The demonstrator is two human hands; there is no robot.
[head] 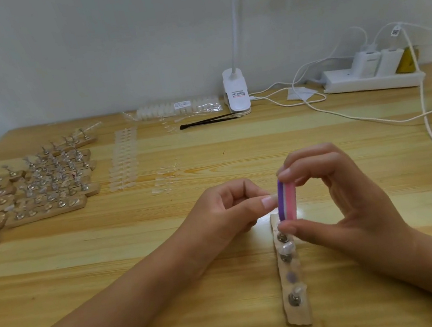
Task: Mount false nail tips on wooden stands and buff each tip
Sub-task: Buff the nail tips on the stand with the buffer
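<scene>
Buffing block of purple, white and pink foam (287,199) stands upright over the far end of the pale wooden stand strip (298,313), which lies toward the near edge of the desk (233,138). The right hand (356,197) pinches it top and bottom between thumb and forefinger. The left hand (231,211) curls beside it, thumb at the purple face; whether it pinches a tip I cannot tell. Clear nail tips (287,248) sit on the strip's metal pegs. A hard stroke could likely flick one off, or shift the unsteadied strip

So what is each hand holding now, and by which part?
The right hand pinches the purple-and-pink buffer block by its two ends, forefinger on top, thumb below. The left hand curls beside the block; whether it holds anything cannot be told.
</scene>
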